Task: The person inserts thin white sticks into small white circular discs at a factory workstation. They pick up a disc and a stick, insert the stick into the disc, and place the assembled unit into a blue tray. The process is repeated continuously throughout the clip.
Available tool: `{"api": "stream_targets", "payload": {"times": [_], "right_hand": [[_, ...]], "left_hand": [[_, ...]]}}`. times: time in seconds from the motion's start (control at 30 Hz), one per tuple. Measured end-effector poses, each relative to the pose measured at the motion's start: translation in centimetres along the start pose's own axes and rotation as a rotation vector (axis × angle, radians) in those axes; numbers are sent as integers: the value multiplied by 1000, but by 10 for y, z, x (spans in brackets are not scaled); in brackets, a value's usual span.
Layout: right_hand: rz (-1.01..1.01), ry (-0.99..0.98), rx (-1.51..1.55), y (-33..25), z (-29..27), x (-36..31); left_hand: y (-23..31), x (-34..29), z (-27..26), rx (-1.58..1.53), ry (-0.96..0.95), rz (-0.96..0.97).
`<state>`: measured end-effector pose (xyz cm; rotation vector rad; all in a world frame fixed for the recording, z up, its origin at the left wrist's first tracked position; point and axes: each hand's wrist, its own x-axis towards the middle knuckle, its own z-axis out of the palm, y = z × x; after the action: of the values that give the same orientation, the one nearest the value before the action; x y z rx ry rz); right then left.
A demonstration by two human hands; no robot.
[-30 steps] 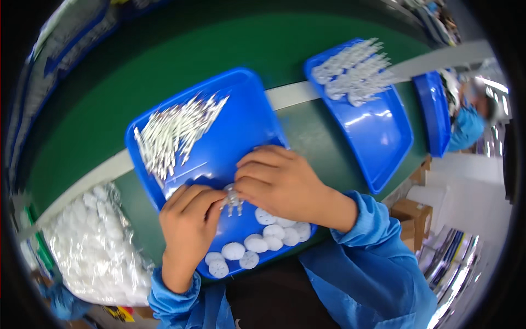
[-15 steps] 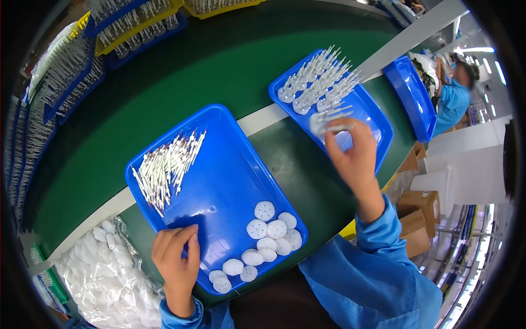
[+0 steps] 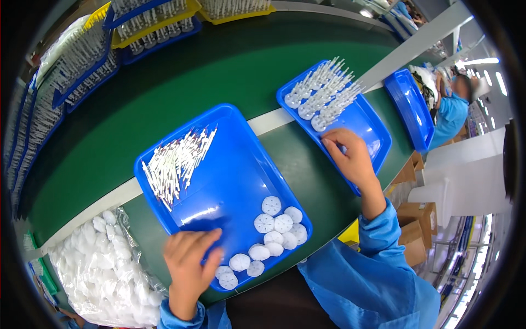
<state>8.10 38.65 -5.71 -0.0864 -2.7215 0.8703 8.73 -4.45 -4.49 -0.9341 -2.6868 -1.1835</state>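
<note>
My left hand [image 3: 192, 263] hovers over the near left edge of a large blue tray [image 3: 246, 164], fingers stretched and thumb apart, slightly blurred, holding nothing I can see. In that tray lie a heap of thin white sticks [image 3: 178, 164] with dark tips and several round white discs [image 3: 264, 222] with small holes. At a second blue tray [image 3: 370, 123], my right hand [image 3: 350, 158] has thumb and index fingertips together with nothing visible between them. Just beyond those fingertips stands a disc [image 3: 319, 123] with sticks upright in it, beside several similar stick-filled discs [image 3: 323, 88].
A clear plastic bag of white pieces [image 3: 104, 268] lies left of the large tray. Stacked blue and yellow trays [image 3: 156, 30] of upright sticks line the far left. Another blue tray [image 3: 410, 109] is at the right, near a person in blue [image 3: 453, 112]. Cardboard boxes [image 3: 416, 219] stand below.
My right hand has let go of the stick-filled disc, which now stands in the right tray with the others. My left hand has moved slightly right and its fingers have stretched out.
</note>
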Motion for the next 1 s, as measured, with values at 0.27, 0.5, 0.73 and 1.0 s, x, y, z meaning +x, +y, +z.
{"api": "stream_targets", "payload": {"times": [0.27,0.5,0.73,1.0], "right_hand": [[-558,17,-158,-102,39,21],[-947,-7,-399,-130,120,92],[-1033,-166,-577,-132,120,106],[-395,-310,464,-130,108,73]], "left_hand": [[18,-33,5,162,-283,156],[26,-60,-10,324,-120,104],[27,-67,-21,215,-149,83],[15,-43,-9,-439,149,-381]]}}
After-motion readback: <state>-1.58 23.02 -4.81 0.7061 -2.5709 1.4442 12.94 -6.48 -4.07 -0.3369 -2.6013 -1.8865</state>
